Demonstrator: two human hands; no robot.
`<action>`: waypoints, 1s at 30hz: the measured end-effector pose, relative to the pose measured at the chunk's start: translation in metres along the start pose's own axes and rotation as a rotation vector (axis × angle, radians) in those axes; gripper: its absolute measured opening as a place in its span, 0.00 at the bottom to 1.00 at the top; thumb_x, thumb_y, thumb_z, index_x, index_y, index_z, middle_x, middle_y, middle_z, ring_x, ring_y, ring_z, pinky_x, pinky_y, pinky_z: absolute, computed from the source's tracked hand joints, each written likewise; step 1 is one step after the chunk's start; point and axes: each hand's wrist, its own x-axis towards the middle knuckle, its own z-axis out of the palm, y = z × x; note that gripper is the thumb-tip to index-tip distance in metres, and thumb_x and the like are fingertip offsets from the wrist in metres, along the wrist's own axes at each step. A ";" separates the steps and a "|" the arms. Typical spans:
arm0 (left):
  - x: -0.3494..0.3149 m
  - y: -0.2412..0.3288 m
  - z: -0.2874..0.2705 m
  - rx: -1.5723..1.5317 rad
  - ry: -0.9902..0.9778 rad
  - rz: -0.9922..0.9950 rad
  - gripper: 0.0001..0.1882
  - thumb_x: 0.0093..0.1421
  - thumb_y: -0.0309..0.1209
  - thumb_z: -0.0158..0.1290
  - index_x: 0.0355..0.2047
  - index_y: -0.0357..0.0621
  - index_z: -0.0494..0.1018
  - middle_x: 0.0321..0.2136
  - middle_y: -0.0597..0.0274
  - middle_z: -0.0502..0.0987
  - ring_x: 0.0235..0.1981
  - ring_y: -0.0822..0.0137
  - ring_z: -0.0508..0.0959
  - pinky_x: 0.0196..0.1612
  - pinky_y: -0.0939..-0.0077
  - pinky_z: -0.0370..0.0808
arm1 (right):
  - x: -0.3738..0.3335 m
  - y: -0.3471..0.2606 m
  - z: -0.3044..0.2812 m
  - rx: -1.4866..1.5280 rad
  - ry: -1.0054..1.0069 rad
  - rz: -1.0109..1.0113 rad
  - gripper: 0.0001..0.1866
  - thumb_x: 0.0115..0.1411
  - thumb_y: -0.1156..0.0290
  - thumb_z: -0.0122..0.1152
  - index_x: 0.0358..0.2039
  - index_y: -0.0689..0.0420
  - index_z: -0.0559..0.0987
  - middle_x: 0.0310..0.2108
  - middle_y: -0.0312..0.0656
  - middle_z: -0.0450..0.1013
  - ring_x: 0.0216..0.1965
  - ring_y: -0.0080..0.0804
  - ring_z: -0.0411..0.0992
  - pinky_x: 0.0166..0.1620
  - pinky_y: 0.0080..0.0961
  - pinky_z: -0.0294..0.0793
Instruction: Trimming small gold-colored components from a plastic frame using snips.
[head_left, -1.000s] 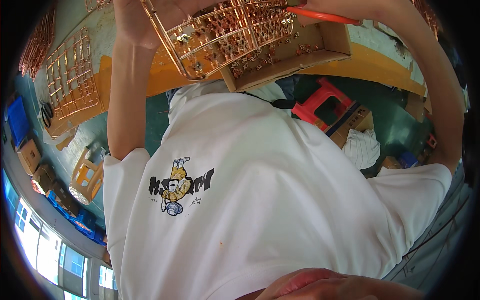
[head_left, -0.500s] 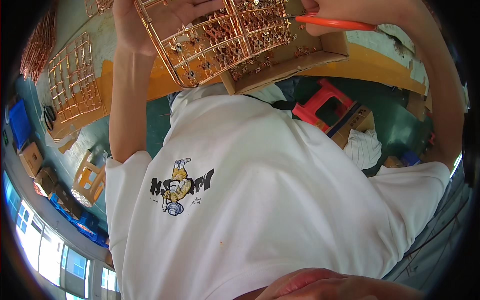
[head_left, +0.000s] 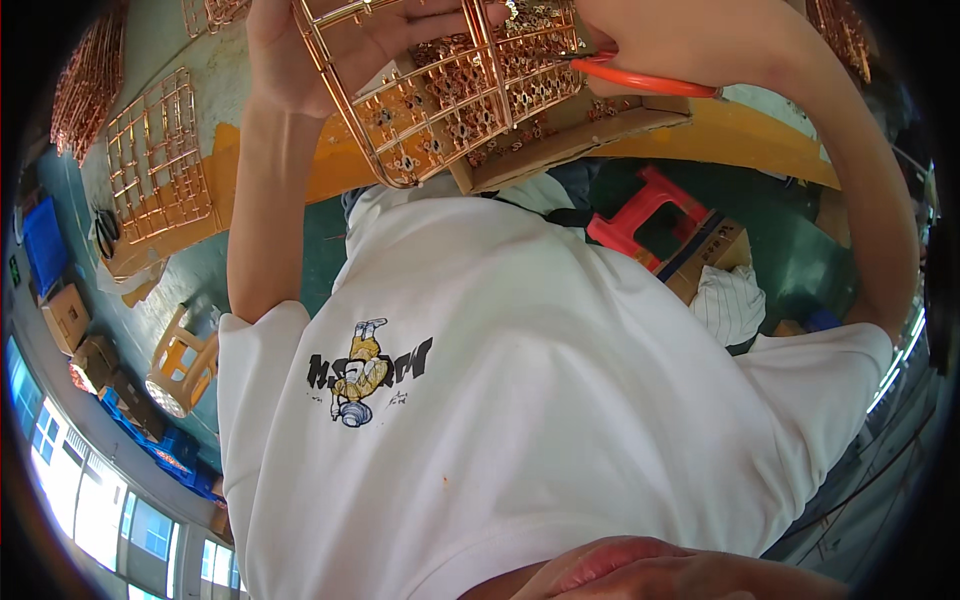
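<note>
Stretching behind the copper rack (head_left: 490, 70), the left grip (head_left: 350, 50) is seen with straightened fingers; its top is cut off by the picture's upper edge, and whether the rack is pinched by it cannot be told. The rack's rounded near corner is seen below and right of the left grip, by the near edge of the counter (head_left: 340, 157). A red-handled tool (head_left: 650, 78) is clasped in the curled right grip (head_left: 670, 40), its dark tip held close to the rack's right edge; contact cannot be made out. Beneath the rack, between both grips, small copper pieces (head_left: 600, 108) are held in a cardboard box (head_left: 590, 141). Open room is found between the box's right end and the right forearm. Well left of the left grip, across a gap, a second rack (head_left: 160, 155) is laid, with black scissors (head_left: 104, 230) just beside it.
</note>
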 end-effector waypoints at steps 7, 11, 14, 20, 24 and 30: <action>0.000 -0.004 -0.017 -0.232 0.051 0.042 0.47 0.67 0.59 0.45 0.75 0.40 0.47 0.73 0.31 0.48 0.71 0.27 0.54 0.72 0.35 0.58 | 0.031 0.016 0.007 -0.047 -0.047 -0.037 0.19 0.62 0.64 0.54 0.37 0.70 0.83 0.37 0.62 0.81 0.39 0.55 0.81 0.43 0.47 0.79; 0.003 -0.003 -0.022 -0.247 0.012 0.037 0.46 0.68 0.60 0.42 0.74 0.39 0.50 0.73 0.33 0.50 0.72 0.27 0.54 0.73 0.36 0.57 | 0.026 0.020 0.003 -0.037 0.061 -0.036 0.20 0.61 0.62 0.55 0.35 0.70 0.83 0.35 0.60 0.81 0.38 0.55 0.81 0.41 0.47 0.79; 0.005 0.003 -0.013 -0.303 0.090 -0.012 0.45 0.68 0.60 0.41 0.74 0.40 0.52 0.73 0.33 0.51 0.72 0.27 0.54 0.73 0.36 0.58 | 0.019 0.019 -0.009 -0.027 -0.127 -0.023 0.20 0.61 0.61 0.56 0.34 0.69 0.84 0.34 0.59 0.81 0.36 0.54 0.81 0.40 0.46 0.79; 0.004 -0.008 -0.032 -0.256 -0.001 0.029 0.44 0.68 0.60 0.41 0.73 0.40 0.52 0.74 0.35 0.50 0.72 0.26 0.54 0.73 0.36 0.57 | 0.025 -0.008 -0.003 -0.189 -0.178 0.266 0.21 0.60 0.59 0.56 0.33 0.67 0.84 0.33 0.57 0.81 0.36 0.52 0.81 0.39 0.45 0.79; 0.003 -0.003 -0.022 -0.215 0.000 0.018 0.46 0.68 0.61 0.41 0.75 0.40 0.48 0.74 0.36 0.49 0.72 0.28 0.53 0.73 0.37 0.56 | 0.019 0.013 -0.003 -0.066 -0.037 -0.055 0.21 0.60 0.59 0.56 0.32 0.67 0.84 0.31 0.56 0.81 0.35 0.53 0.81 0.38 0.44 0.79; 0.006 0.008 -0.002 -0.238 0.213 -0.091 0.48 0.68 0.62 0.39 0.75 0.41 0.46 0.74 0.36 0.48 0.72 0.28 0.54 0.73 0.37 0.56 | 0.030 0.002 -0.005 -0.208 -0.110 0.213 0.20 0.60 0.59 0.56 0.32 0.67 0.84 0.31 0.54 0.81 0.33 0.52 0.81 0.37 0.45 0.79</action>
